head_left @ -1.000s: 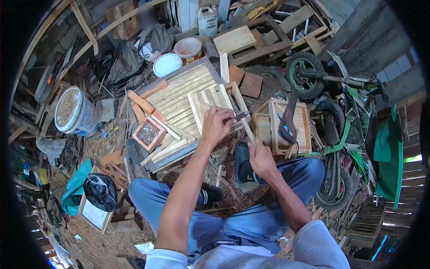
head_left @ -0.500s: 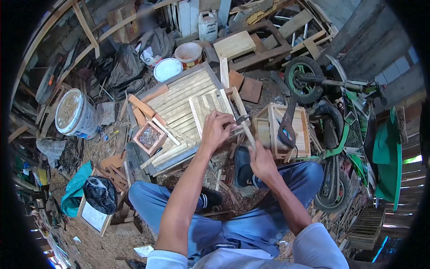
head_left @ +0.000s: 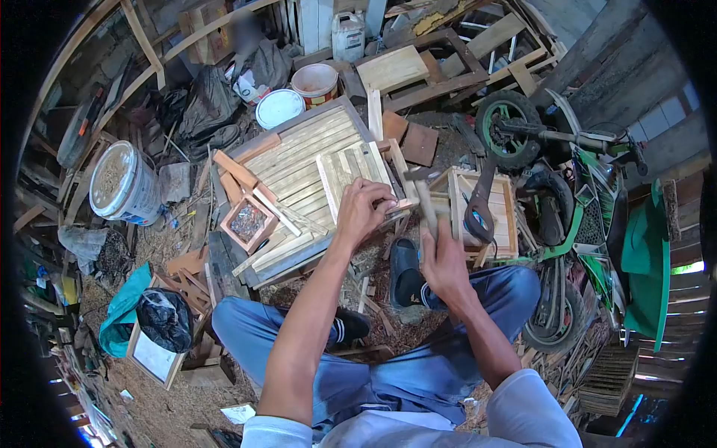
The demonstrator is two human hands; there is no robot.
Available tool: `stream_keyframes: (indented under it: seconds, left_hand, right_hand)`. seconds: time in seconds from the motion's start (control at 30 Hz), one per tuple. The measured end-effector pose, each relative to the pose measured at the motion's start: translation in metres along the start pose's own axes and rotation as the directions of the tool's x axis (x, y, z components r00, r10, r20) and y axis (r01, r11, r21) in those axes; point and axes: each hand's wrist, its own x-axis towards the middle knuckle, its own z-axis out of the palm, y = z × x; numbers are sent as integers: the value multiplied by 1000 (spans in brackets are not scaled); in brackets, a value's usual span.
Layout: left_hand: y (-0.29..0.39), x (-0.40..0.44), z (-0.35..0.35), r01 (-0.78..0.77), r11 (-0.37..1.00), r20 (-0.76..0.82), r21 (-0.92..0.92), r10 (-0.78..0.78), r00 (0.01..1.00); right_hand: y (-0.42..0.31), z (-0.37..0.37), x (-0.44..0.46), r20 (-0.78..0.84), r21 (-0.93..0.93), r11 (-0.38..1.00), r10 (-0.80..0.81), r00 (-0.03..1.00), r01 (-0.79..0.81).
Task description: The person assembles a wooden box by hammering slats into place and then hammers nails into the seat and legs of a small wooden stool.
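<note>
My right hand [head_left: 444, 261] is closed round the wooden handle of a hammer [head_left: 427, 207]. The hammer's head is smeared by motion, raised just beyond the end of a wooden strip [head_left: 405, 204]. My left hand [head_left: 364, 211] lies over the near right corner of a small slatted wooden panel [head_left: 347, 170], thumb and fingers pinched together beside that strip. Whatever is between those fingertips is too small to make out. Beneath the panel is a larger slatted board with a dark frame [head_left: 280, 166], serving as a low work surface.
On the board stands a small box of nails [head_left: 247, 223] beside loose wood strips [head_left: 237, 173]. Right of the hammer is a wooden box [head_left: 497, 187] with a black-handled saw [head_left: 479, 216] on it. A green motorbike [head_left: 567, 231] stands farther right, a white bucket [head_left: 138, 187] left.
The hammer has lifted up and away from the left fingertips, and my right hand has shifted slightly right. My left hand stays nearly in place, with more of the strip's end showing.
</note>
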Motion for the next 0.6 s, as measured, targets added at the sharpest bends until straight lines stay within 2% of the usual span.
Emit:
stream_keyframes:
  seconds: [0.1,0.13,0.23,0.27,0.37,0.6]
  left_hand:
    - [0,-1,0,4,1000,10,-9,-4,1000]
    - [0,-1,1,9,1000,11,-10,-9,1000]
    - [-1,-1,3,18,1000,-32,11,-18,999]
    - [-4,-1,4,10,1000,-22,6,-10,1000]
    - [1,-1,-3,-13,1000,11,11,13,1000]
    - [1,-6,-5,-130,990,42,61,127,991]
  right_hand:
    - [9,13,-3,-137,-62,994,-103,985,95]
    - [24,21,2,78,-110,993,51,996,-42]
    - [37,22,-2,126,-170,985,17,992,5]
    - [35,23,-4,44,-126,992,-26,999,31]
    - [24,20,0,6,-3,999,41,999,-40]
    - [52,36,11,45,-41,990,139,989,-137]
